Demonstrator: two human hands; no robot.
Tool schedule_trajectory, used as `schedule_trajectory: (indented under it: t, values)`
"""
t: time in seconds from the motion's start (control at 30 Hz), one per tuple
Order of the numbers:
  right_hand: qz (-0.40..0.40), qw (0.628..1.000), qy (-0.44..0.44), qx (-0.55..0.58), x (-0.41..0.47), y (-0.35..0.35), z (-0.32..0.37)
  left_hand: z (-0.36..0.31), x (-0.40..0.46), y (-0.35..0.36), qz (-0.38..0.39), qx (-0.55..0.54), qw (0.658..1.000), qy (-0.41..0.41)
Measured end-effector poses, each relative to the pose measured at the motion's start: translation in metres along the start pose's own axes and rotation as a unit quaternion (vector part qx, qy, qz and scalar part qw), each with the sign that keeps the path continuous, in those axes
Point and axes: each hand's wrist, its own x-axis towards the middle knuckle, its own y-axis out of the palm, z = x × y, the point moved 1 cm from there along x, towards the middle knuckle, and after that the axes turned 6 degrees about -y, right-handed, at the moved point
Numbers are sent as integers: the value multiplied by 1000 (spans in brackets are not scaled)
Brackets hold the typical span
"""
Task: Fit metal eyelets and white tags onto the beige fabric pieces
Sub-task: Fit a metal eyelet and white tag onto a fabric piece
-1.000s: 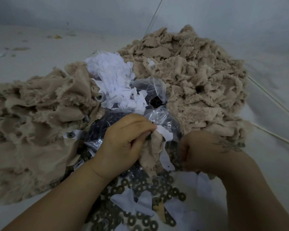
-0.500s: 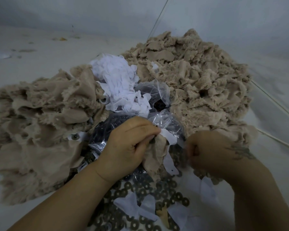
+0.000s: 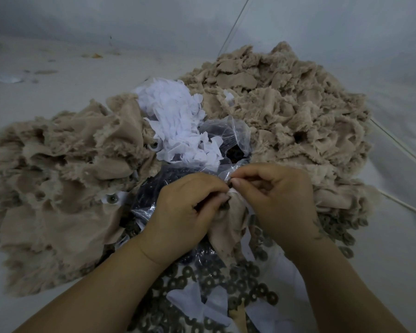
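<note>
— Far left?
— Heap of beige cloth pieces (image 3: 58,188) on the pale floor (image 3: 58,92); one finished piece with a metal ring (image 3: 111,199) showing at its near edge.

— Next along?
— Bundle of white tags (image 3: 175,126) lying between the two heaps, touching a clear plastic bag (image 3: 226,135) of dark rings.

— Left hand (image 3: 185,212)?
— Fingers curled, thumb and fingertips pinching the top of a beige cloth piece (image 3: 228,227) that hangs down over the bag.

— Right hand (image 3: 274,198)?
— Fingers bent, thumb and forefinger nipped together on the same spot, tip to tip with the left. Too small to tell what sits between them.

— Further right?
— Bigger beige heap (image 3: 286,111), behind and beside the right hand.

— Nearest the body?
— Loose metal rings (image 3: 245,284) scattered below the wrists, a few white tags (image 3: 195,301) among them.
</note>
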Motion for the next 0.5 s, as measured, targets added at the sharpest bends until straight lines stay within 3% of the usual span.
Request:
schedule_trajectory:
  t: [0.5]
  values:
    - [-23,979,-176,-99,-4,3,2,0,3,-5,-1,-70,996,-61]
